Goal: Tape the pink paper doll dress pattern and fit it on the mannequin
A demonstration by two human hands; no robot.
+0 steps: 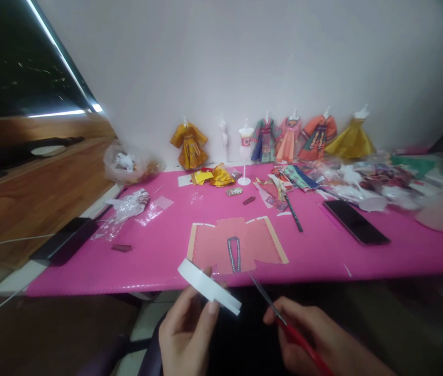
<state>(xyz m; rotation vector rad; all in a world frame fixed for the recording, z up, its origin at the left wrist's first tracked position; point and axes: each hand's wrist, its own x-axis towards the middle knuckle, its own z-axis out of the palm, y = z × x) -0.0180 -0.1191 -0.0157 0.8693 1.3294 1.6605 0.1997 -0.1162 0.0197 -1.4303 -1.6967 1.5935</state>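
My left hand (190, 321) is closed on a roll of white tape (203, 282), pinched between thumb and fingers in front of the table edge. A short end of the tape sticks out to the right. My right hand (311, 331) grips scissors with red handles (301, 342). Their metal blades point up and left, a little apart from the tape. Beyond both hands, a salmon-pink cut garment piece (207, 243) lies flat on the pink table, with pale strips along its side edges. A dark patterned collar trim (234, 253) rests on its middle.
The pink tabletop (158, 266) holds a black phone (356, 222) and a dark pencil-like stick (294, 214). A black box (64, 240) with cables sits left. Small dressed mannequins (189, 143) line the wall. Fabric and plastic bags (373, 183) pile at the right.
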